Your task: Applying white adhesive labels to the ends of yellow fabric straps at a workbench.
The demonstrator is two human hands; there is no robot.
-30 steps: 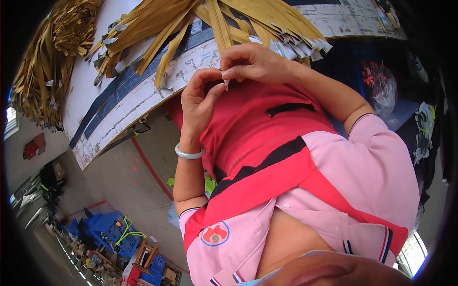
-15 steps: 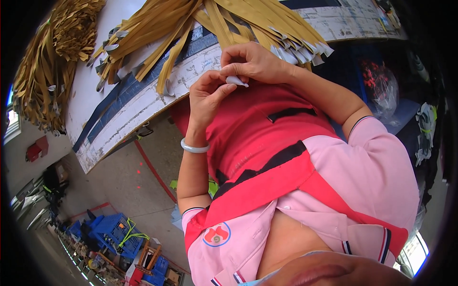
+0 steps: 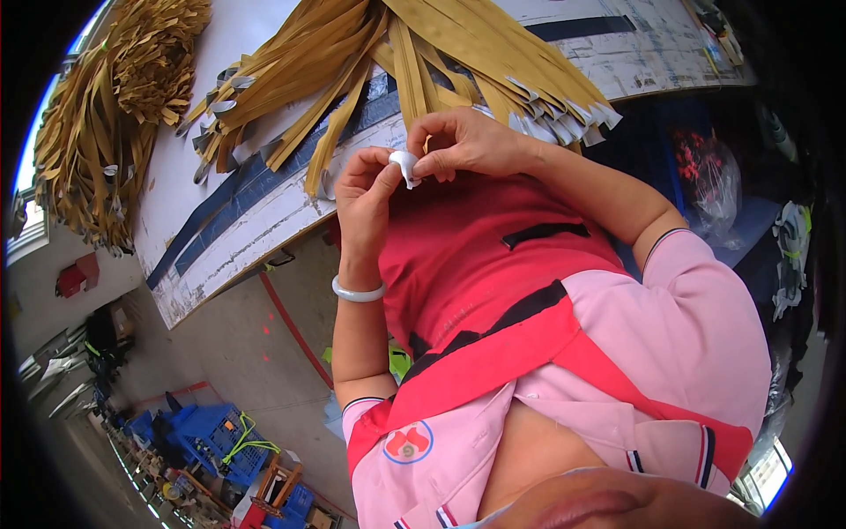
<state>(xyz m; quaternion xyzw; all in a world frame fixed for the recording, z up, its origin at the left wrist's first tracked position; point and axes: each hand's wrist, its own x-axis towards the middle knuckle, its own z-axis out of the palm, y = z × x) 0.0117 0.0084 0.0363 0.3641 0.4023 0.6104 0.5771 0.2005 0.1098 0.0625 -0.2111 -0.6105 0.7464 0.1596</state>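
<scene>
A small white curled strip (image 3: 404, 161) is pinched between both hands, just in front of the table's near edge. My left hand (image 3: 364, 187) holds its left side with thumb and fingers. My right hand (image 3: 471, 144) grips the other side, fingertips pressed together. Whether the strip joins anything else is hidden by the fingers. Just beyond the hands, long mustard-yellow fabric tapes (image 3: 407, 75) fan out over the worktable (image 3: 233, 264). Many have white or silvery ends hanging toward me.
A thick bundle of similar yellow tapes (image 3: 84, 150) hangs over the table's left end. Dark blue strips (image 3: 211, 216) lie along the near edge. Blue crates (image 3: 225, 441) stand on the floor at lower left. A clear bag with red items (image 3: 709, 172) sits at right, beside the table.
The white strip is turned and now shows more, curling upward between the fingers. My hands have moved slightly apart. The whole view has shifted a little downward.
</scene>
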